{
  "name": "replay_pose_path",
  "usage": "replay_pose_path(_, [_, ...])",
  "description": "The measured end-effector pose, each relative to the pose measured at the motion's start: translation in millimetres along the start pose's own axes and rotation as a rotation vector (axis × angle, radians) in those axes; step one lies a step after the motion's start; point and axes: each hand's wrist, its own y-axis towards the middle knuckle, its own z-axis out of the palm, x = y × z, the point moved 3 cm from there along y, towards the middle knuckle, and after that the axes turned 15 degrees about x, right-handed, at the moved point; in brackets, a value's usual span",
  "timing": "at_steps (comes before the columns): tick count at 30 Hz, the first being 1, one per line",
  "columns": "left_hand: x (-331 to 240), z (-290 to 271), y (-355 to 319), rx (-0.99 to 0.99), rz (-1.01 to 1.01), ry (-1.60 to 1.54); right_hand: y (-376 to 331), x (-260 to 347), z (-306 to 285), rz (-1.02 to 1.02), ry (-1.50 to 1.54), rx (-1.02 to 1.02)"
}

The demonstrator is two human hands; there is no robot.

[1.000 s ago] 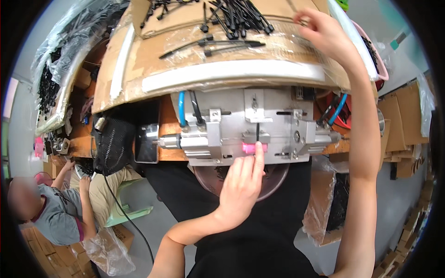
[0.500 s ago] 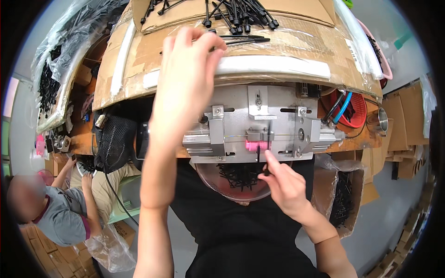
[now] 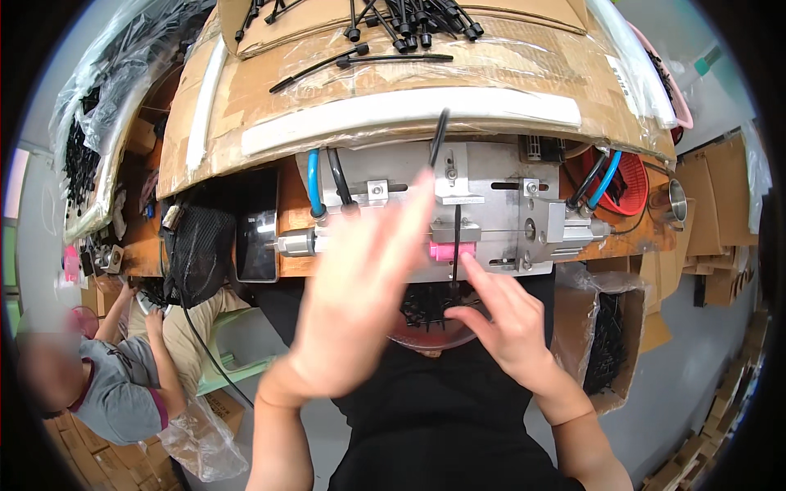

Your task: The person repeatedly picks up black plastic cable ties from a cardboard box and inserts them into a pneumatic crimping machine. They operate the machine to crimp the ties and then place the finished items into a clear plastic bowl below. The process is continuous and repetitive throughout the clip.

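Note:
My left hand (image 3: 360,286), blurred by motion, hovers over the left part of the metal fixture plate (image 3: 499,221). Its fingers pinch a thin black rod (image 3: 440,135) that points up and away. Another black rod (image 3: 457,245) stretches across the pink block (image 3: 442,250) in the middle of the fixture, its near end toward me. Beside that end is my right hand (image 3: 508,323), thumb and index finger apart with nothing between them. Below the plate sits a round reddish basin (image 3: 434,340) of black pieces, partly covered by my left hand.
Several black rods with thick heads (image 3: 409,24) lie on the taped cardboard (image 3: 524,69) above the fixture. Right of it are a red basket (image 3: 630,192), a metal cup (image 3: 675,200) and a carton (image 3: 634,344) of black parts. A co-worker (image 3: 123,385) sits at left.
My left hand has come down from the cardboard toward me, bringing a black rod. The rod in my right hand has left it, and those fingers have spread beside the fixture.

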Motion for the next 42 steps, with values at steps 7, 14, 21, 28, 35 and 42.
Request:
replay_pose_path(7, [-31.7, 95.5, -46.0, 0.138, -0.066, 0.174, -17.6, 2.9, -36.2, 0.153, 0.029, -0.075])
replay_pose_path(14, [-35.3, 94.1, -34.4, 0.205, -0.156, 0.184, -21.4, 6.8, -43.6, 0.18, 0.072, -0.071])
replay_pose_path(21, [2.8, 20.0, 29.9, -0.031, 0.059, 0.118, 64.6, -12.9, -83.9, -0.163, -0.178, -0.254])
replay_pose_path(28, [87.5, -28.1, 190.6, -0.06, 0.183, 0.181, 257.8, -69.0, -115.4, -0.289, -0.425, 0.019])
replay_pose_path(35, [137.0, -100.3, 209.5, 0.141, 0.031, -0.674, 239.8, -76.3, -184.7, -0.086, -0.066, 0.171])
replay_pose_path(42, [103.5, -126.6, 144.5, -0.227, 0.103, -0.756, 206.5, -73.7, -220.7, -0.063, 0.706, -0.002])
